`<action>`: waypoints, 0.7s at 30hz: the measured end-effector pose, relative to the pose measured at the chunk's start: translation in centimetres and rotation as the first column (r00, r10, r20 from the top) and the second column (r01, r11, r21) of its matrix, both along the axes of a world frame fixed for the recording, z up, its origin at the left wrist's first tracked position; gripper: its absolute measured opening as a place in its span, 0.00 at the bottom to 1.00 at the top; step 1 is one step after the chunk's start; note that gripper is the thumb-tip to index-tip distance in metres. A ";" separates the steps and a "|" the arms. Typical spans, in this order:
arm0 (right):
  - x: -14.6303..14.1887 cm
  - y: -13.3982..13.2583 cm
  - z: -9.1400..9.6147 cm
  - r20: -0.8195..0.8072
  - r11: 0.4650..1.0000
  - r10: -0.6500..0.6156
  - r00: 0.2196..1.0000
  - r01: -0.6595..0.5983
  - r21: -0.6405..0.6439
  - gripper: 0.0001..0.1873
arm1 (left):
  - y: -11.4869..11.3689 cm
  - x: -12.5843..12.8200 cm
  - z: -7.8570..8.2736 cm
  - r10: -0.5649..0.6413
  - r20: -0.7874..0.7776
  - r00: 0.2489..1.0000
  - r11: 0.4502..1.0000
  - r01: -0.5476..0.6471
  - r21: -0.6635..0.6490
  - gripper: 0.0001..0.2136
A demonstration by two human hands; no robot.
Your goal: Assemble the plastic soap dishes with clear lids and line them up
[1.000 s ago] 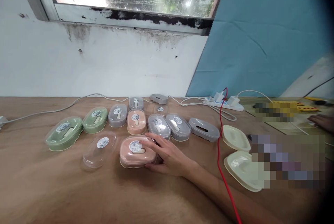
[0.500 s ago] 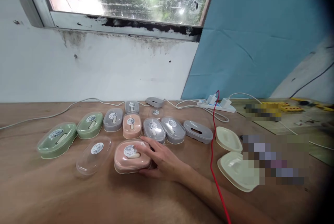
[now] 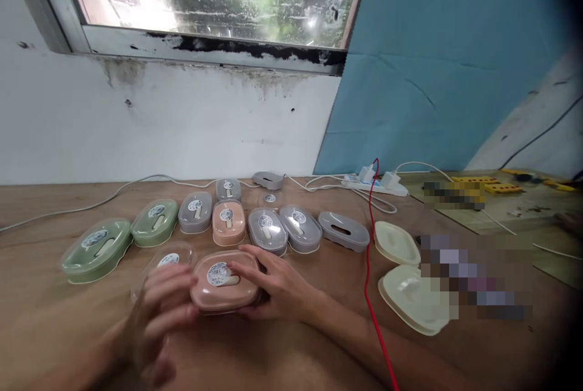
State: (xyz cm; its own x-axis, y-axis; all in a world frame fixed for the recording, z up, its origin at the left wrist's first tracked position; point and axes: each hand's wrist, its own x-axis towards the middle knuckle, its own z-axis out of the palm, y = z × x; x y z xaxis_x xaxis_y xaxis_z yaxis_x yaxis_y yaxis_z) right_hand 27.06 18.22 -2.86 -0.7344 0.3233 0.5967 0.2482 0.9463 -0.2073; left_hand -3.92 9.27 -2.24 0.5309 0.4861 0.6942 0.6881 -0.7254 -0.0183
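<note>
A pink oval box [image 3: 224, 282] with a clear lid and a round sticker lies on the wooden table [image 3: 282, 354]. My right hand [image 3: 273, 285] grips its right end, fingers curled over the lid. My left hand [image 3: 157, 318] is blurred by motion at the box's left end, fingers bent and touching or nearly touching it. A loose clear lid [image 3: 166, 257] lies partly hidden behind my left hand.
Green [image 3: 96, 249], grey [image 3: 195, 212] and pink [image 3: 228, 223] lidded boxes stand in rows behind. A grey base [image 3: 344, 231] and two cream parts [image 3: 412, 297] lie to the right. A red cable [image 3: 373, 294] crosses the table; a power strip [image 3: 376, 183] sits by the wall.
My left hand has come into view from the lower left and reached the pink box's left end. My right hand stays on the box.
</note>
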 end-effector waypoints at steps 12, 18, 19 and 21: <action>2.5 2.0 2.2 -0.308 0.957 -0.161 0.938 0.225 0.185 0.43 | 2.9 0.4 2.1 0.143 -0.069 0.987 0.985 -0.149 -0.082 0.13; 1.8 0.6 1.7 -0.175 0.974 -0.119 0.977 0.149 0.171 0.39 | 3.4 -0.3 1.8 0.216 -0.095 0.972 0.966 -0.227 -0.126 0.12; 1.4 0.2 1.5 -0.150 0.973 -0.117 0.982 0.143 0.179 0.38 | 3.4 -0.5 1.9 0.246 -0.103 0.964 0.959 -0.258 -0.116 0.13; 0.5 -0.3 1.2 -0.126 0.969 -0.114 0.985 0.138 0.206 0.36 | 3.3 -0.8 2.1 0.353 -0.139 0.925 0.927 -0.366 -0.084 0.17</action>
